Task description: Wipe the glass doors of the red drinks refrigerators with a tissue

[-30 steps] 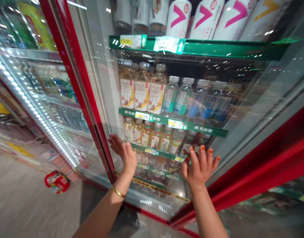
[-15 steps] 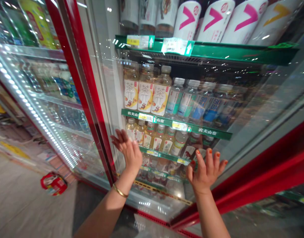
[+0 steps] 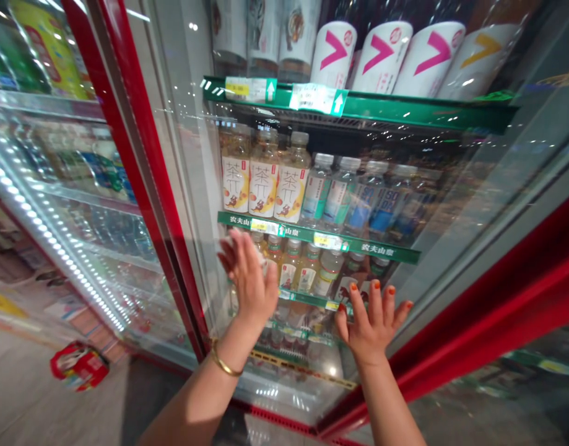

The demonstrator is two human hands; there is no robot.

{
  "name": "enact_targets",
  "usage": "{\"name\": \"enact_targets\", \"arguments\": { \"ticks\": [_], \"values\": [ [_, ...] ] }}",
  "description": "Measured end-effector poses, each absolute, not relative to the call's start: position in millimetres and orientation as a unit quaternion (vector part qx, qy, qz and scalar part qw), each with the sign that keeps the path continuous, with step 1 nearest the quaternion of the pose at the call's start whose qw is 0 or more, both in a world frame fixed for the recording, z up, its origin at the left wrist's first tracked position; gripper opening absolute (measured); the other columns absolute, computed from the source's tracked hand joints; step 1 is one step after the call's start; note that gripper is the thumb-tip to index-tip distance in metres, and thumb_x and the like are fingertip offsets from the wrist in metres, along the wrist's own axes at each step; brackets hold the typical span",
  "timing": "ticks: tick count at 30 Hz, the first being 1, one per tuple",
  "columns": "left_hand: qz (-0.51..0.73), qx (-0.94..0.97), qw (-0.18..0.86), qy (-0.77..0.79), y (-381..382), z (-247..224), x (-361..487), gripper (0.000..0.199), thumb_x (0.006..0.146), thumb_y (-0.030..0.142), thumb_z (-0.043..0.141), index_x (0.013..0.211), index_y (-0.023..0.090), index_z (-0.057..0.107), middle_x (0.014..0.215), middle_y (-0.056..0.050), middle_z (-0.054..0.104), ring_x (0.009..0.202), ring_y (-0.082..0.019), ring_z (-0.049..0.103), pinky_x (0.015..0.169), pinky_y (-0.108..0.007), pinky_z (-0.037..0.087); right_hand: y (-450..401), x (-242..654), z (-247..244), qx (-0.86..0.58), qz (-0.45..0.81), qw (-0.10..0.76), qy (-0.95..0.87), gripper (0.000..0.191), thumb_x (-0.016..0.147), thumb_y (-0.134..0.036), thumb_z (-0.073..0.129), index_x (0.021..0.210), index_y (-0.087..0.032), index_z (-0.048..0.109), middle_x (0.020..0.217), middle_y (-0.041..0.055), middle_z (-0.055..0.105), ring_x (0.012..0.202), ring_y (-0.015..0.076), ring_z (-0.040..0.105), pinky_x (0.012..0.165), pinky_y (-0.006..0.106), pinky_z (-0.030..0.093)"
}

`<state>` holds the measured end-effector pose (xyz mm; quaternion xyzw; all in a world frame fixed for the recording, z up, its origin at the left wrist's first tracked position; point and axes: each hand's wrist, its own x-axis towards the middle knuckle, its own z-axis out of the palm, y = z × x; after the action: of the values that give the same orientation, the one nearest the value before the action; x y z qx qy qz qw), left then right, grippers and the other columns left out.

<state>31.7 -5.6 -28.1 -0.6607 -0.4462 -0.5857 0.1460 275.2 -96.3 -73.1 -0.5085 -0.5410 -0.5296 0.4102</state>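
Note:
My left hand [image 3: 251, 279], with a gold bangle [image 3: 225, 362] at the wrist, is raised before the glass door [image 3: 191, 204] of a drinks fridge. Its fingers are stretched out and hold nothing. To its right, my right hand [image 3: 371, 322] is spread with orange-painted nails towards the same glass; whether either palm touches the pane I cannot tell. Behind the glass, tea bottles [image 3: 290, 179] with white and yellow labels stand beside clear-and-blue bottles [image 3: 358, 198]. Small bottles [image 3: 307, 266] on the shelf below are partly hidden by my hands.
Red door frames [image 3: 140, 155] run down the left and lower right [image 3: 488, 310]. Tall bottles with pink marks [image 3: 381, 56] fill the top green shelf [image 3: 381, 110]. At left is another lit fridge [image 3: 70, 186]; a red package [image 3: 80, 365] lies on the floor.
My left hand has moved a little up and right across the glass, turning slightly. My right hand keeps its spread and sits a little further left in view. The camera view has shifted slightly.

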Motion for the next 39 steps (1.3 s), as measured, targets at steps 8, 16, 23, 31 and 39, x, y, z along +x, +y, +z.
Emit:
{"name": "enact_targets", "arguments": {
  "ticks": [8,16,23,31,39],
  "values": [
    [-0.589,-0.641,0.122,-0.477,-12.8,-90.4,12.7,0.079,0.112,0.039,0.045,0.179,0.024,0.007,0.184,-0.019,0.016,0.174,-0.034,-0.007,0.138,-0.072,-0.006,-99.1,274.7,-70.5,-0.506,-0.520,0.414,-0.549,0.075,0.095,-0.030,0.066,0.167,-0.033,0.048,0.176,0.0094,0.048,0.167,0.0357,0.039,0.139,0.066,0.021],
    [-0.533,-0.734,0.158,-0.390,-22.6,-54.9,53.5,0.087,0.107,0.048,0.055,0.179,0.033,0.008,0.187,-0.005,0.011,0.175,-0.028,-0.002,0.143,-0.057,-0.005,-99.1,274.2,-71.4,-0.504,-0.510,0.425,-0.553,0.073,0.094,-0.029,0.066,0.165,-0.032,0.052,0.174,0.0105,0.051,0.165,0.0359,0.041,0.138,0.066,0.020],
    [-0.590,-0.639,0.089,-0.486,-20.6,-68.0,24.7,0.079,0.113,0.037,0.039,0.179,0.023,-0.002,0.186,-0.016,-0.001,0.173,-0.030,-0.010,0.141,-0.066,-0.003,-100.8,272.1,-66.5,-0.490,-0.508,0.433,-0.560,0.073,0.094,-0.028,0.065,0.166,-0.030,0.051,0.175,0.0102,0.049,0.168,0.0318,0.036,0.141,0.060,0.016],
    [-0.494,-0.776,0.215,-0.329,-45.2,-49.8,80.1,0.084,0.108,0.046,0.054,0.179,0.030,0.012,0.185,-0.006,0.024,0.175,-0.024,0.000,0.143,-0.055,-0.005,-101.6,275.2,-70.5,-0.495,-0.506,0.433,-0.558,0.075,0.094,-0.029,0.065,0.168,-0.032,0.050,0.171,0.0104,0.055,0.162,0.0356,0.046,0.138,0.064,0.022],
    [-0.581,-0.652,0.133,-0.468,-23.8,-30.5,42.1,0.082,0.114,0.037,0.039,0.178,0.019,-0.009,0.186,-0.017,-0.011,0.172,-0.031,-0.018,0.141,-0.063,-0.006,-103.5,273.1,-65.6,-0.477,-0.500,0.446,-0.568,0.073,0.098,-0.028,0.061,0.169,-0.030,0.047,0.177,0.0088,0.047,0.168,0.0318,0.036,0.141,0.059,0.016]
  ]
}}
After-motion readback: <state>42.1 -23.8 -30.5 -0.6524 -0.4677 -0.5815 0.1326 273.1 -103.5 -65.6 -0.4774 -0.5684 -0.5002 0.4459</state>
